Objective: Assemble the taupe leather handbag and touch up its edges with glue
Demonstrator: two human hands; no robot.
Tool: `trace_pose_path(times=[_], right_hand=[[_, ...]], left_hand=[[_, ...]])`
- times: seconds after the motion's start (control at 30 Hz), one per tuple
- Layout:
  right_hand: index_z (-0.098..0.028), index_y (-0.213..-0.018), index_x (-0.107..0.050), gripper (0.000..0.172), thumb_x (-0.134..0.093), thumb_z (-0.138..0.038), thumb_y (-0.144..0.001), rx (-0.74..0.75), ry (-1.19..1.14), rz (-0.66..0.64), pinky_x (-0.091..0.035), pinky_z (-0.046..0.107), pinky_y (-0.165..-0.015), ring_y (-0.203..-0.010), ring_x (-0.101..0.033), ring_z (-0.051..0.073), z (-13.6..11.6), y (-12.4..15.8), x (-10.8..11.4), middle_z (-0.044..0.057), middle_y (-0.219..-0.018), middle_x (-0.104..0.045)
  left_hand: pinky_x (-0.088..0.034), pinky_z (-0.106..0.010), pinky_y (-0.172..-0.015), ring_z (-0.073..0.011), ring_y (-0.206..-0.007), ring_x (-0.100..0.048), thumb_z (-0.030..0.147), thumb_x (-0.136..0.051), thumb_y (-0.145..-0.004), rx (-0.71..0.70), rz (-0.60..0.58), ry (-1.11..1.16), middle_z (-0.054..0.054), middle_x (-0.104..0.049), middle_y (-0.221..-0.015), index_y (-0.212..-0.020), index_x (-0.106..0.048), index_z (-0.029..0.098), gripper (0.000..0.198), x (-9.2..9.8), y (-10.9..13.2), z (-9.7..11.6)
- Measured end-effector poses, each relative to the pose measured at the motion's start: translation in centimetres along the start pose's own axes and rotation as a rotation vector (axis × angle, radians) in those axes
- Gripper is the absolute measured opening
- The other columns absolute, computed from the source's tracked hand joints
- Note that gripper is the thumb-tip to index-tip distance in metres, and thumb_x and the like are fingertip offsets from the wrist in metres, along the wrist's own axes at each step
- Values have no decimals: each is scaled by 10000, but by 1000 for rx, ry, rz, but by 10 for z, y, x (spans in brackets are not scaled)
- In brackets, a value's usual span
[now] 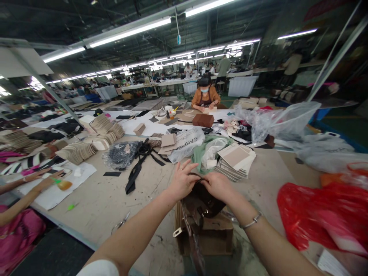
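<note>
Factory hall with rows of fluorescent tubes [132,32] overhead; in the foreground, a cluttered desk [94,195] with a pale, scuffed top. At its near side, a dark brown bag [193,203], smooth and slightly glossy, shows small bright metal fittings on its shadowed upper part; a pale metal tag [177,232] is seen at its left. It lies directly below and between the two hands, its upper edge raised to their fingertips, above a brown cardboard box [217,245]. The left hand [182,179] pinches a narrow dark strip at this edge between thumb and forefinger, the remaining fingers fanned outward. The right hand [219,186], close beside it, is closed on the same edge, thumb and curled fingers meeting there. Both forearms reach forward and converge; a bracelet [253,221] encircles the right wrist. Scissors [122,223] rest left of the left forearm, and a red plastic bag [316,214] lies to the right. Beyond the hands: stacked pale panels [235,161], black straps [132,176] and, across the desk, a seated co-worker [198,96] in orange.
</note>
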State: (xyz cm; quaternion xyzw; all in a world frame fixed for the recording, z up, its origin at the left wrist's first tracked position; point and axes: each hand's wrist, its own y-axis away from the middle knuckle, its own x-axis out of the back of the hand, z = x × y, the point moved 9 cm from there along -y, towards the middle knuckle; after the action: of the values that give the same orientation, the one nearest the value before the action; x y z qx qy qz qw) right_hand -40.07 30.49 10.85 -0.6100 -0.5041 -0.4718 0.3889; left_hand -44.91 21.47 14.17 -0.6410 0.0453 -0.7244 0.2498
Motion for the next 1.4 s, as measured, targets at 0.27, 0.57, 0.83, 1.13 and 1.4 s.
trace_pose_path(times=[0.27, 0.57, 0.83, 1.13, 1.4], right_hand=[[-219, -973, -702, 306, -425, -341, -927, -5, -6, -3, -413, 280, -766, -911, -637, 206, 1, 2, -2, 73, -972, -709], [-204, -950, -691, 273, -445, -316, -913, 9, 20, -1, -404, 271, -749, -909, -631, 204, 1, 0, -3, 73, -960, -702], [-206, -926, -681, 260, -441, -302, -905, 34, 12, -10, -396, 265, -761, -904, -625, 194, 1, -2, -7, 66, -947, -699], [-215, -1021, -685, 291, -438, -331, -921, 34, -12, -15, -402, 270, -767, -929, -626, 203, 1, -2, -6, 74, -985, -699], [-209, -971, -693, 326, -400, -336, -902, 14, -23, -18, -431, 293, -782, -930, -627, 219, 5, -4, -6, 85, -964, -699]], left_hand=[[-155, -660, -1097, -318, -1334, -340, 198, -560, -848, -61, -46, -51, -7, -529, -1353, -886, -738, 296, 207, -2, -3, 11], [-140, -666, -1098, -341, -1338, -322, 170, -521, -811, -89, -97, -55, -39, -512, -1352, -845, -733, 242, 226, 1, -5, 20], [-313, -552, -1089, -306, -1222, -477, 228, -579, -776, -143, -217, 34, -77, -567, -1259, -845, -715, 210, 154, -7, -5, 20], [-508, -337, -941, -204, -1071, -596, 180, -517, -816, -106, -47, 237, -113, -588, -1186, -1032, -671, 181, 266, 3, 3, 8], [-516, -293, -905, -181, -1012, -617, 164, -470, -862, -74, -66, 206, -82, -609, -1148, -993, -696, 199, 263, -10, -5, -1]])
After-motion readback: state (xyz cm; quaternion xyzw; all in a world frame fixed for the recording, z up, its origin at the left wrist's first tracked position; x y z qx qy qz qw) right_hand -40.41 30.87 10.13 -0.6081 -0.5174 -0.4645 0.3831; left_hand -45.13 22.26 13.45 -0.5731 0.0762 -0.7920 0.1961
